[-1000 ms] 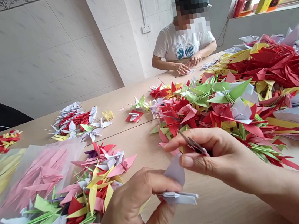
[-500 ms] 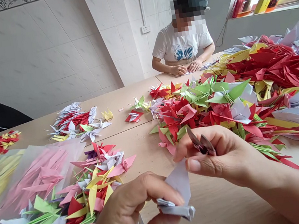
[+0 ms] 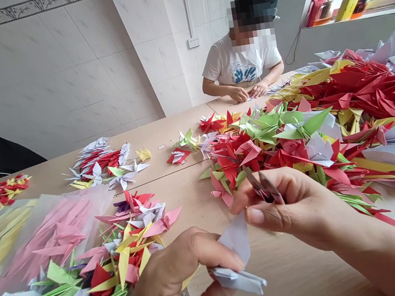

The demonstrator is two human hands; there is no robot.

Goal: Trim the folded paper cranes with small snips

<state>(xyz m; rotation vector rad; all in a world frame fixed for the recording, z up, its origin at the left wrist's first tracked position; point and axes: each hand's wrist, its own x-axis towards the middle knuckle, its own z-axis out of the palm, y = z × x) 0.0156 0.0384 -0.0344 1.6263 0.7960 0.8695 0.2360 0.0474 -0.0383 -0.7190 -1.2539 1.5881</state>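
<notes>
A white origami piece (image 3: 239,280) is pinched between the thumb and index finger of my left hand (image 3: 192,272). Its flat pale flap (image 3: 238,239) stands up, and the thumb and index finger of my right hand (image 3: 280,202) close on the flap's upper tip. A narrow folded end points out to the right below. Tucked in my right hand is a dark, two-pointed thing (image 3: 266,188); its kind I cannot make out. Under my left hand, more white paper shows in part. Colourful folded paper cranes (image 3: 123,248) lie heaped close to my left hand.
A large heap of folded paper cranes (image 3: 359,89) covers the table's right side. Clear bags of pink (image 3: 57,228) and yellow pieces lie left. Smaller piles (image 3: 101,162) sit farther back. Across the wooden table (image 3: 171,171) a person (image 3: 242,62) works with both hands.
The narrow folded end of the white piece now sticks out farther to the right and lower. Both hands keep nearly the same place, and the view has shifted slightly.
</notes>
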